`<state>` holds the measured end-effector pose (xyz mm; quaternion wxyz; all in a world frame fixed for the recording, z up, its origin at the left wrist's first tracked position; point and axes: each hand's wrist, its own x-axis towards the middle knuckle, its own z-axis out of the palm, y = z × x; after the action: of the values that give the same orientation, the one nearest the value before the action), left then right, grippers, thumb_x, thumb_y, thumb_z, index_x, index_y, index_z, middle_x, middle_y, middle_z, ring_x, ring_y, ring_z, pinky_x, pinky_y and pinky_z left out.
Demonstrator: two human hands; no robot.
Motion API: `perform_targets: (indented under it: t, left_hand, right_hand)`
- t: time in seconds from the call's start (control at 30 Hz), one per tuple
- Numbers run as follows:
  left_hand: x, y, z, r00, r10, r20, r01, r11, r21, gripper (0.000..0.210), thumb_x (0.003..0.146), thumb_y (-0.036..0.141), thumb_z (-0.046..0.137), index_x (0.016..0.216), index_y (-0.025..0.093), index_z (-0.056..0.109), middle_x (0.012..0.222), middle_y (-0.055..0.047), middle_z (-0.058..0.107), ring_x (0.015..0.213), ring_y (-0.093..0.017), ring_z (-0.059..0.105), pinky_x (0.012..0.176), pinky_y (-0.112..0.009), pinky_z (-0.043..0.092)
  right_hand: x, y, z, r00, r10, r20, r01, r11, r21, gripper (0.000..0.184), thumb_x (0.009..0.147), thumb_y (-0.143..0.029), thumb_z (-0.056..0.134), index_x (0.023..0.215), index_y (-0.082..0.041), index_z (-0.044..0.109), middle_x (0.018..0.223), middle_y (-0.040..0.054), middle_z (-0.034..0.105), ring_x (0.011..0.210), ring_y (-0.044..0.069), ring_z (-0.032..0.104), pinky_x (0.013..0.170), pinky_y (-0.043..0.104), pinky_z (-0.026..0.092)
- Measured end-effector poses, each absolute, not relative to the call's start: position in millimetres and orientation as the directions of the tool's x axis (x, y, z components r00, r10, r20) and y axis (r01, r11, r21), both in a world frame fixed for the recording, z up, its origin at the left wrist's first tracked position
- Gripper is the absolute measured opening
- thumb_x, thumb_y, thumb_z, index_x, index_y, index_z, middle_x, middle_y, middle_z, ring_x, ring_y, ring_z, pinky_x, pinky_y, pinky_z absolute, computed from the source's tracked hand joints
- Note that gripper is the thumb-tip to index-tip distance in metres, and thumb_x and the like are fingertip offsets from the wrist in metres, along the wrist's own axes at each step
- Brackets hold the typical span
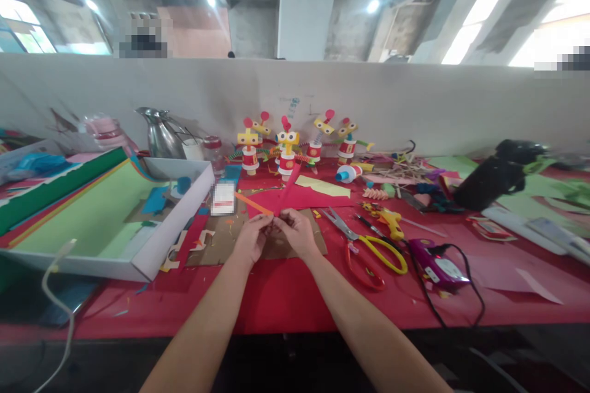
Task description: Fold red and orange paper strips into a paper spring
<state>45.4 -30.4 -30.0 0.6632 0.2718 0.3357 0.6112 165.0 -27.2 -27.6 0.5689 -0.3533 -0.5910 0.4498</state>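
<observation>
Above a piece of brown cardboard (pixel 306 250), my two hands meet with their fingertips pinched together. My left hand (pixel 251 239) is closed on the near end of an orange paper strip (pixel 252 203), which points away to the left. From my right hand (pixel 297 232), also closed, a red paper strip (pixel 289 187) stands up and away. The two strips meet at the fingertips; how they join there is hidden. Beyond them lies a red paper sheet (pixel 329 198). Several paper-cup figures (pixel 288 163) with yellow heads stand behind.
To the right lie large scissors (pixel 369 245), a yellow glue gun (pixel 391 223) and a purple power box (pixel 437 264) with a black cord. A white box (pixel 177 215) of coloured paper is at left. A metal jug (pixel 161 135) and black bottle (pixel 488 178) stand farther back.
</observation>
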Motion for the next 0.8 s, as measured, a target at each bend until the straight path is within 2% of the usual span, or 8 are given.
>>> perform_targets:
  t: [0.3, 0.4, 0.53, 0.7, 0.8]
  left_hand:
    - [44.3, -31.4, -24.2, 0.066, 0.985, -0.158, -0.683, 0.160, 0.713, 0.018, 0.053, 0.014, 0.077, 0.064, 0.012, 0.063, 0.057, 0.000, 0.061, 0.051, -0.007, 0.054, 0.049, -0.019, 0.039]
    - [43.6, -30.8, -23.5, 0.069, 0.975, -0.211, -0.710, 0.197, 0.676, 0.017, 0.054, 0.011, 0.075, 0.063, 0.013, 0.061, 0.055, 0.001, 0.059, 0.049, -0.006, 0.052, 0.045, -0.017, 0.038]
    - [46.4, -31.5, -21.0, 0.037, 0.976, -0.215, -0.748, 0.169, 0.642, 0.016, 0.056, 0.009, 0.073, 0.061, 0.013, 0.059, 0.056, 0.002, 0.059, 0.049, -0.005, 0.050, 0.049, -0.017, 0.041]
    - [51.5, -33.1, -19.0, 0.007, 0.984, -0.178, -0.711, 0.130, 0.691, 0.015, 0.055, 0.013, 0.074, 0.061, 0.013, 0.061, 0.056, 0.002, 0.060, 0.051, -0.007, 0.053, 0.053, -0.019, 0.042]
    - [53.8, -34.4, -18.7, -0.020, 0.989, -0.149, -0.662, 0.099, 0.743, 0.017, 0.053, 0.019, 0.077, 0.058, 0.012, 0.062, 0.053, 0.001, 0.060, 0.050, -0.008, 0.053, 0.053, -0.021, 0.041]
  right_hand:
    - [167.8, -25.2, -30.0, -0.140, 0.904, 0.405, -0.100, 0.394, -0.914, 0.011, 0.068, -0.028, 0.068, 0.074, -0.020, 0.064, 0.067, 0.0003, 0.064, 0.063, 0.016, 0.059, 0.063, 0.028, 0.048]
    - [166.0, -25.2, -32.0, -0.137, 0.903, 0.407, -0.134, 0.390, -0.911, 0.016, 0.069, -0.030, 0.068, 0.080, -0.020, 0.064, 0.071, 0.0005, 0.064, 0.067, 0.016, 0.060, 0.066, 0.028, 0.049]
    - [163.2, -26.3, -31.7, -0.109, 0.903, 0.415, -0.183, 0.392, -0.902, 0.031, 0.065, -0.029, 0.071, 0.094, -0.021, 0.062, 0.076, 0.0008, 0.064, 0.073, 0.017, 0.060, 0.070, 0.028, 0.049]
    - [162.3, -30.7, -26.2, -0.081, 0.914, 0.398, -0.142, 0.385, -0.912, 0.019, 0.070, -0.036, 0.067, 0.079, -0.020, 0.061, 0.071, 0.0006, 0.062, 0.065, 0.015, 0.058, 0.065, 0.027, 0.049]
    - [163.8, -31.7, -23.7, -0.110, 0.919, 0.379, -0.163, 0.359, -0.919, 0.018, 0.073, -0.039, 0.063, 0.076, -0.021, 0.059, 0.065, -0.0008, 0.060, 0.060, 0.015, 0.056, 0.060, 0.027, 0.048]
